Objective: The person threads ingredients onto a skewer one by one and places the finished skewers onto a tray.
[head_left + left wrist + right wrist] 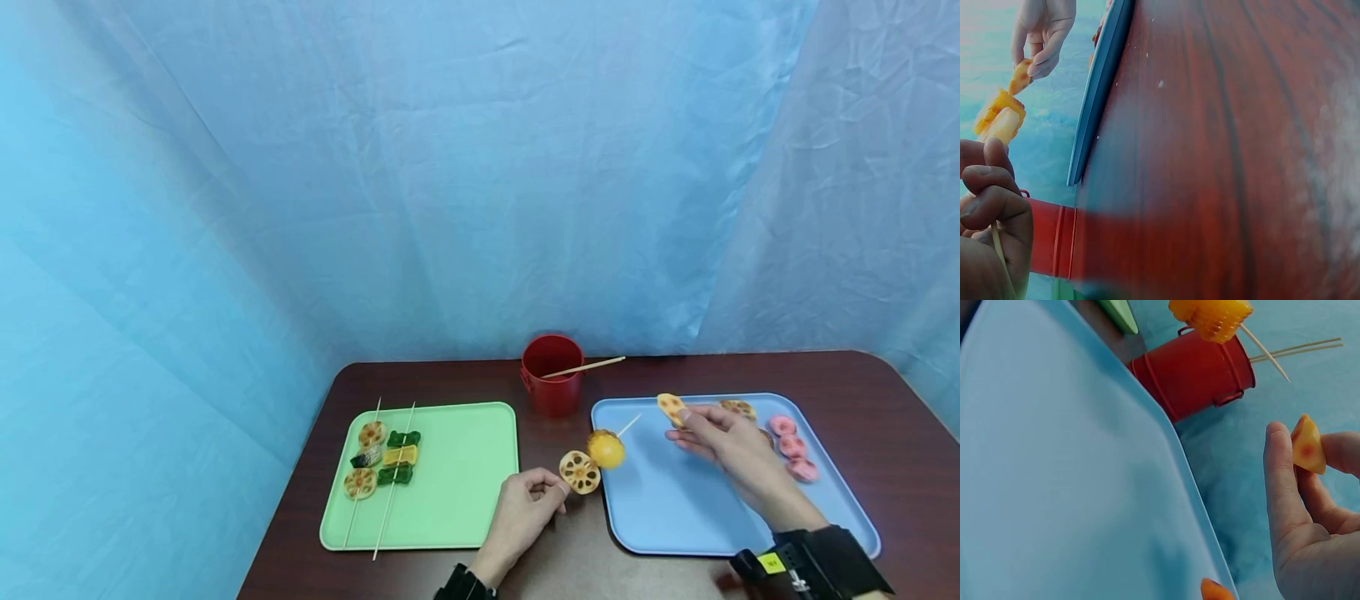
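Note:
My left hand [525, 508] grips the lower part of a bamboo skewer [630, 425], between the two trays. A lotus root slice [580, 472] and a yellow corn piece [606, 449] are threaded on it, the corn nearer the bare pointed tip. Above the blue tray, my right hand [731, 458] pinches another lotus root slice [671, 408] between thumb and fingers. That slice is apart from the skewer tip. In the left wrist view, the stick [1000, 256] passes out below the curled left fingers.
Two loaded skewers [400, 456] lie on the green tray [465, 475] at left. A red bucket [552, 396] with sticks [592, 367] stands at the back. Pink pieces [793, 447] and a browned slice [738, 408] lie on the blue tray [660, 517], partly behind the right hand.

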Demonstrator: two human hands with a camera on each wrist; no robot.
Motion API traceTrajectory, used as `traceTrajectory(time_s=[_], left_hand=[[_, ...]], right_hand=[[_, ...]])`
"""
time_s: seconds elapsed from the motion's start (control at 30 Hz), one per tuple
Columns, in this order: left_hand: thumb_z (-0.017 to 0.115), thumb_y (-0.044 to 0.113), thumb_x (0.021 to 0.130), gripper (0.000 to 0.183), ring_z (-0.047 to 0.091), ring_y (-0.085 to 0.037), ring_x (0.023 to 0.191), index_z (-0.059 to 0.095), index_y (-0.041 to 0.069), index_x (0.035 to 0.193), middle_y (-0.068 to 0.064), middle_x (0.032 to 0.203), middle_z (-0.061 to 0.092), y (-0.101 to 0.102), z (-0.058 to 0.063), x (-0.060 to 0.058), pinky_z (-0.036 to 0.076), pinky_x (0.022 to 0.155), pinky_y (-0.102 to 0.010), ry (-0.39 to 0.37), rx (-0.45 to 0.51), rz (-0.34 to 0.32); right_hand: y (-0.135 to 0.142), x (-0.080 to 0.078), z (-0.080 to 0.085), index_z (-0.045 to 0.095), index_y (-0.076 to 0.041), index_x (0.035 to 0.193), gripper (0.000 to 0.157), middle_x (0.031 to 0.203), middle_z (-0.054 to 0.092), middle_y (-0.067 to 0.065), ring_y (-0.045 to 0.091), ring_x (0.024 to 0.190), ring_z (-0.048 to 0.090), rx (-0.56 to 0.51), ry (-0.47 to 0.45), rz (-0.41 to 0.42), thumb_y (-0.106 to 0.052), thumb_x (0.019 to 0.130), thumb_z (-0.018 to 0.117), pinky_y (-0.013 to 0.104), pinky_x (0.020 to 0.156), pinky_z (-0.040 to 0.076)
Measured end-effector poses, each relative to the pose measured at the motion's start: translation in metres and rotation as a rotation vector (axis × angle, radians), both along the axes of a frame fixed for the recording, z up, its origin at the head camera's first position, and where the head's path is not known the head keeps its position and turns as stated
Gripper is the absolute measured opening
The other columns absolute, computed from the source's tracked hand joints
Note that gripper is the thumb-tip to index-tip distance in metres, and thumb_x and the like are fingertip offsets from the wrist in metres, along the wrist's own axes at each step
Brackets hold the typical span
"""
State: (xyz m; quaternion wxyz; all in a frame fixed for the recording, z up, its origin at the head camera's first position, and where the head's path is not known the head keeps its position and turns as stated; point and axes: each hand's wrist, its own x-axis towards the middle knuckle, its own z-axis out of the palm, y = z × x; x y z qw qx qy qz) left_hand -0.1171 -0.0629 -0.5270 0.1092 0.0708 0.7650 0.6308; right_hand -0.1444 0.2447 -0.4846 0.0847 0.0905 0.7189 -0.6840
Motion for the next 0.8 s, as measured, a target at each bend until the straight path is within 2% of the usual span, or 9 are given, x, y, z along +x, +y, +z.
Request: traceTrajectory(time_s=[0.17, 0.27, 0.37, 0.53, 0.8], left_hand=[[0.066, 0.023, 0.088, 0.022, 0.056, -0.031, 0.052, 0.073, 0.002, 0.087, 0.0, 0.061, 0.063, 0.001, 0.001, 0.001, 0.035, 0.044, -0.016, 0.009, -0.005, -0.024], [0.066, 0.022, 0.088, 0.022, 0.055, -0.027, 0.05, 0.073, 0.001, 0.086, 0.002, 0.06, 0.062, 0.002, 0.001, 0.001, 0.035, 0.044, -0.016, 0.01, -0.002, -0.034], [0.066, 0.022, 0.088, 0.022, 0.055, -0.03, 0.05, 0.072, 0.001, 0.085, 0.004, 0.059, 0.061, 0.003, 0.0, 0.002, 0.035, 0.043, -0.015, 0.014, 0.001, -0.041], [0.065, 0.023, 0.088, 0.024, 0.055, -0.039, 0.052, 0.072, 0.0, 0.085, 0.005, 0.058, 0.06, 0.003, 0.0, 0.002, 0.035, 0.043, -0.015, 0.031, 0.003, -0.046], [0.065, 0.022, 0.088, 0.023, 0.055, -0.04, 0.053, 0.072, 0.0, 0.085, 0.006, 0.058, 0.06, 0.003, -0.001, 0.002, 0.036, 0.043, -0.015, 0.034, 0.0, -0.044]], right_hand=[[-0.003, 0.0, 0.0, 0.037, 0.008, 0.135, 0.066, 0.109, 0.065, 0.004, 0.014, 0.097, 0.067, -0.129, -0.032, 0.012, -0.04, 0.094, 0.057, 0.039, 0.092, 0.046], [-0.006, 0.0, 0.0, 0.038, 0.006, 0.134, 0.064, 0.115, 0.062, 0.01, 0.014, 0.098, 0.066, -0.12, -0.038, 0.018, -0.041, 0.094, 0.056, 0.039, 0.093, 0.045], [-0.01, -0.001, 0.001, 0.039, 0.006, 0.134, 0.066, 0.119, 0.059, 0.015, 0.013, 0.098, 0.066, -0.096, -0.039, 0.019, -0.042, 0.094, 0.056, 0.039, 0.094, 0.045], [-0.016, -0.001, 0.003, 0.039, 0.007, 0.135, 0.066, 0.12, 0.058, 0.016, 0.014, 0.099, 0.066, -0.1, -0.039, 0.016, -0.042, 0.093, 0.057, 0.038, 0.094, 0.045], [-0.021, -0.001, 0.004, 0.037, 0.007, 0.136, 0.066, 0.123, 0.054, 0.02, 0.014, 0.099, 0.066, -0.112, -0.017, 0.0, -0.039, 0.094, 0.058, 0.036, 0.093, 0.046]])
